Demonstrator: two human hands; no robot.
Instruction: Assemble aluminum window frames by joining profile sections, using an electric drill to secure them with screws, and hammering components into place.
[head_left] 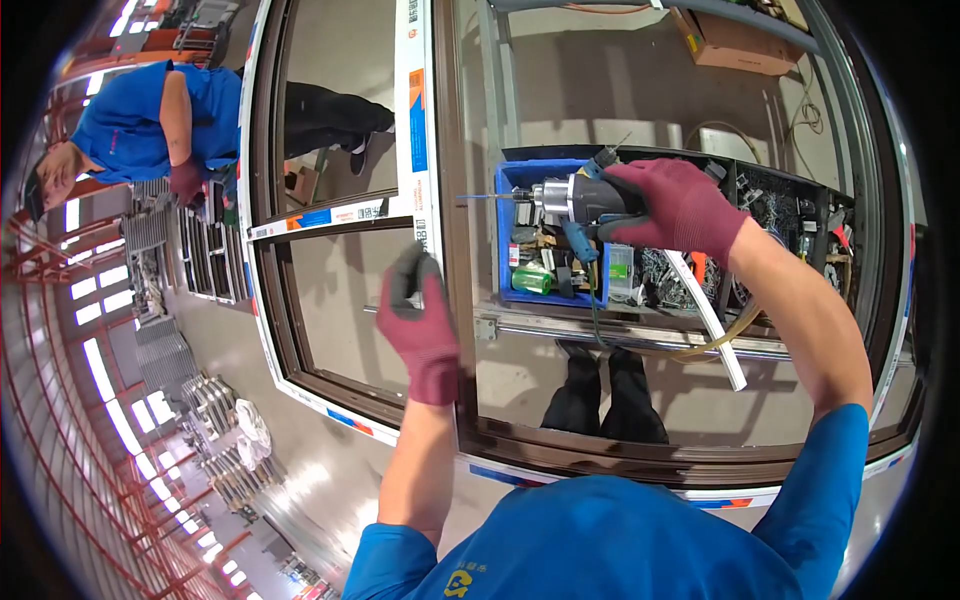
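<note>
Our right hand (678, 207) grips the drill (566, 198) over the blue bin's (504, 262) far end, long axis crosswise, its bit (488, 197) pointing left to the frame's middle bar (447, 130), where our left hand (420, 325) bends with fingers (402, 278) drawn together, whether pinching anything we cannot tell.
</note>
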